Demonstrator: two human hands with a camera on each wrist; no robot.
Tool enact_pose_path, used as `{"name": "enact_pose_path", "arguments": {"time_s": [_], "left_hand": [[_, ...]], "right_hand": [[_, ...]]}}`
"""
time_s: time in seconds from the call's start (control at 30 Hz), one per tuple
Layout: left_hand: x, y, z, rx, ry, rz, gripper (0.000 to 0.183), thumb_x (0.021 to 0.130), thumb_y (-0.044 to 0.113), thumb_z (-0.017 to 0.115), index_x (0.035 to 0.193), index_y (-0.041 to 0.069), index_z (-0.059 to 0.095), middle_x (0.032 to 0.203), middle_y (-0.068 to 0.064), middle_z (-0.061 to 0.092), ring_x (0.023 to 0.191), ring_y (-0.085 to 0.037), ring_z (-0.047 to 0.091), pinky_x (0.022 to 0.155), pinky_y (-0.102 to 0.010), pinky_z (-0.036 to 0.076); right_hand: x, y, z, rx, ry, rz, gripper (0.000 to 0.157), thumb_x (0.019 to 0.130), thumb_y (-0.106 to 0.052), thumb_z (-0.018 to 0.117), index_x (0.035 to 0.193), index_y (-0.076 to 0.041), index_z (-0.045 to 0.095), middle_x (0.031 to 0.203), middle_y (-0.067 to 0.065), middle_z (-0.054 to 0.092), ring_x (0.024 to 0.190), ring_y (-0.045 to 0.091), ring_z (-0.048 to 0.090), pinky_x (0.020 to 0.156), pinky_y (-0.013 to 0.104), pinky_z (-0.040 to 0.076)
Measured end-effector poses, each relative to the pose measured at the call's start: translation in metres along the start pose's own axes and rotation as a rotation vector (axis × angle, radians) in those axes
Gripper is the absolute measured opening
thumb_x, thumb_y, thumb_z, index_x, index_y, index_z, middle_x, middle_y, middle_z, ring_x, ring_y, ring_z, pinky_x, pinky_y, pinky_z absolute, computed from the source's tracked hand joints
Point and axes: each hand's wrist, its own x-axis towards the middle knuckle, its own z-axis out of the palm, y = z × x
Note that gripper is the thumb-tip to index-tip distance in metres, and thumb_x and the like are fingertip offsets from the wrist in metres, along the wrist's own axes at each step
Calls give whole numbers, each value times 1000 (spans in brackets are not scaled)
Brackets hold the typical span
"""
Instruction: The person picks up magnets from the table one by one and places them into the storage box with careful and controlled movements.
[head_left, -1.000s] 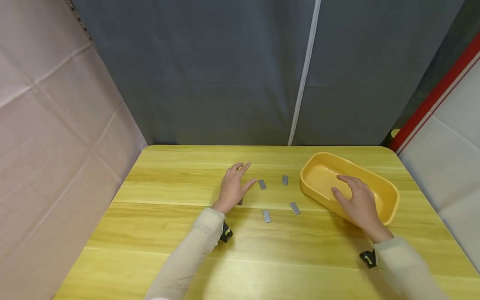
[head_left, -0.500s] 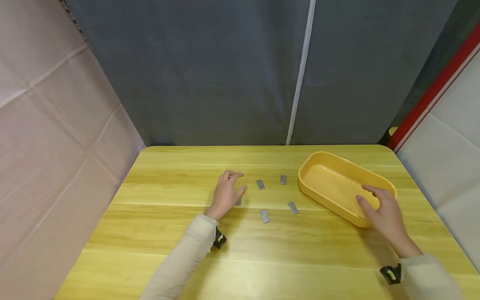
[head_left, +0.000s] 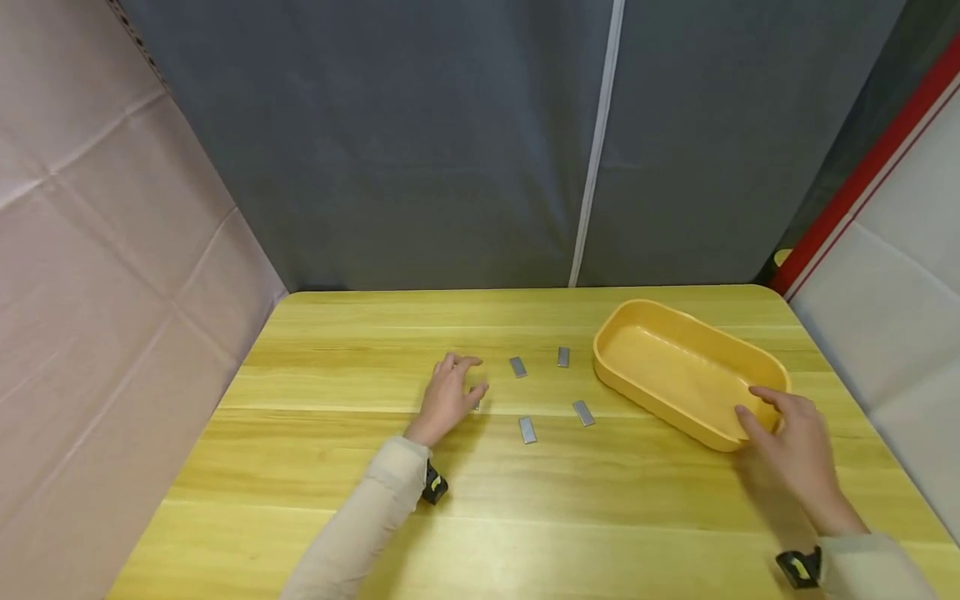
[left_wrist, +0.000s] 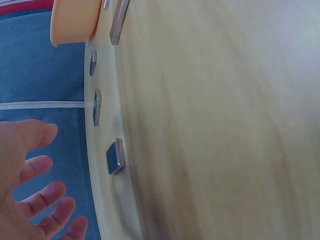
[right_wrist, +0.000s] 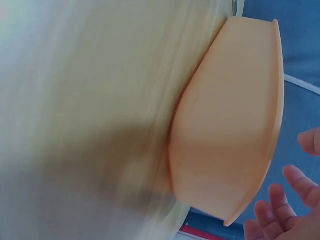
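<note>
My left hand [head_left: 442,400] hovers over the table with fingers loosely bent and thumb spread apart, nothing between them. Right by its thumb, a small flat grey rectangular block [head_left: 477,407] lies partly hidden in the head view; the left wrist view shows this block [left_wrist: 115,157] on the wood, apart from the fingers. Several like it lie to the right, among them one block [head_left: 528,430] nearer me and another block [head_left: 563,357] farther back. At the yellow tray's [head_left: 675,371] near right corner is my right hand [head_left: 802,446], thumb and fingers parted, holding nothing.
The wood-patterned table [head_left: 480,517] ends at a dark grey curtain [head_left: 420,167] behind. Pale cloth [head_left: 127,333] hangs on the left, and a white panel [head_left: 900,333] with a red edge stands on the right. The tray's side wall [right_wrist: 220,120] rises from the table.
My right hand has moved from above the tray's middle rightward and toward me, to its near right corner. My left hand has shifted slightly left and nearer, lower over the block.
</note>
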Motion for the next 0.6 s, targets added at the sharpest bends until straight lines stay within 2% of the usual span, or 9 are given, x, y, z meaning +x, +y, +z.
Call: {"name": "enact_pose_path", "arguments": {"time_s": [0.2,0.3,0.37,0.43,0.53,0.6], "left_hand": [[-4,-4,-1,-13,-9,-4,43,80,22,66,118,6,54,106,-12,51,93,-23,46,71,-32,43],[-5,-5,-1,-20,-14,-11,42,81,21,65,118,6,53,104,-13,52,93,-23,47,70,-31,43],[-5,-5,0,-24,-15,-13,42,81,21,65,118,6,53,102,-13,53,92,-23,48,70,-31,43],[-5,-6,1,-23,-18,-16,42,81,20,65,118,6,53,102,-13,53,91,-23,48,70,-31,43],[-6,-8,3,-18,-19,-19,42,81,21,65,118,6,53,101,-12,53,90,-22,48,70,-30,43],[-6,-9,5,-16,-21,-23,42,81,22,65,118,6,54,101,-12,53,89,-22,48,69,-30,42]], "right_hand": [[-8,5,0,-19,24,37,34,76,-3,60,102,17,53,86,30,49,81,38,40,68,45,24],[-12,7,0,-16,26,81,36,75,-2,61,103,19,51,91,31,46,81,33,39,70,31,30],[-14,8,0,1,28,98,38,75,0,62,105,19,50,94,31,44,80,18,40,64,15,31],[-15,9,0,32,26,116,43,73,2,63,107,21,46,97,32,42,76,1,39,57,4,31],[-17,11,2,64,23,154,51,72,3,65,112,22,41,99,31,40,69,-18,31,55,1,31],[-17,11,2,68,21,190,54,72,2,65,115,21,38,100,30,40,67,-20,31,53,1,32]]}}
